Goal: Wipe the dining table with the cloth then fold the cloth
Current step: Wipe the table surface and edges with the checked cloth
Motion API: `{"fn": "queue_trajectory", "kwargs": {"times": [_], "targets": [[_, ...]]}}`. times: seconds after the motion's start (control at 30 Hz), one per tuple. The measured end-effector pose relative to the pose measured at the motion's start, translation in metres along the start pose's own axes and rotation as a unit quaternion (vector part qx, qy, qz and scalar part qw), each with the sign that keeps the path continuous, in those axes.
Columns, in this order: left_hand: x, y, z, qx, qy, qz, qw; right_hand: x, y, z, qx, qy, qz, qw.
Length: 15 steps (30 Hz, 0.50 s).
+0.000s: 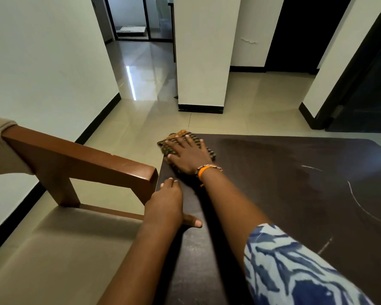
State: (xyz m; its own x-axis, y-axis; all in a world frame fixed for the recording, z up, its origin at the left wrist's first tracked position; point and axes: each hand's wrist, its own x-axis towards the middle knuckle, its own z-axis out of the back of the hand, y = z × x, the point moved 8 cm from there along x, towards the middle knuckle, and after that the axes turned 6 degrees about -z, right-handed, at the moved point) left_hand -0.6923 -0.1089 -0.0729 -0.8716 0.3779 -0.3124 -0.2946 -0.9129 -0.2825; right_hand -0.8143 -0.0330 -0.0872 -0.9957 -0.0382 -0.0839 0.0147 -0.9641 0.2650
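Note:
The dark brown dining table [284, 183] fills the right half of the head view. A dark checked cloth [175, 137] with an orange edge lies bunched at the table's far left corner. My right hand [188, 154] presses flat on the cloth, fingers spread, a beaded and orange band on the wrist. My left hand [168, 202] rests on the table's left edge nearer to me, thumb on top and fingers curled over the side. A damp streak shows on the tabletop to the right of the cloth.
A wooden chair [79, 164] with a beige seat stands against the table's left side, its backrest touching the edge by my left hand. White scratch marks [359, 203] cross the tabletop at right. A white pillar [201, 62] and tiled floor lie beyond.

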Motion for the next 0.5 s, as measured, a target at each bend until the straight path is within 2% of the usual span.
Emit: {"fn": "queue_trajectory", "kwargs": {"times": [0.07,0.23,0.33,0.4,0.5], "targets": [[-0.001,0.002,-0.001,-0.004,-0.004,0.001,1.0,0.0,-0.04,0.012,0.003,-0.026,-0.039,0.999],[-0.002,0.006,-0.003,-0.016,-0.009,0.002,1.0,-0.024,-0.17,0.046,-0.015,-0.09,-0.225,0.97],[-0.001,0.006,-0.005,-0.013,-0.015,-0.004,1.0,-0.036,-0.195,0.051,-0.009,-0.091,-0.31,0.946],[-0.001,0.006,-0.006,-0.017,-0.015,-0.002,1.0,-0.027,-0.175,0.046,-0.003,-0.079,-0.307,0.948],[-0.001,0.005,-0.006,-0.023,-0.008,-0.004,1.0,0.001,-0.112,0.032,-0.01,-0.058,-0.215,0.975]]}}
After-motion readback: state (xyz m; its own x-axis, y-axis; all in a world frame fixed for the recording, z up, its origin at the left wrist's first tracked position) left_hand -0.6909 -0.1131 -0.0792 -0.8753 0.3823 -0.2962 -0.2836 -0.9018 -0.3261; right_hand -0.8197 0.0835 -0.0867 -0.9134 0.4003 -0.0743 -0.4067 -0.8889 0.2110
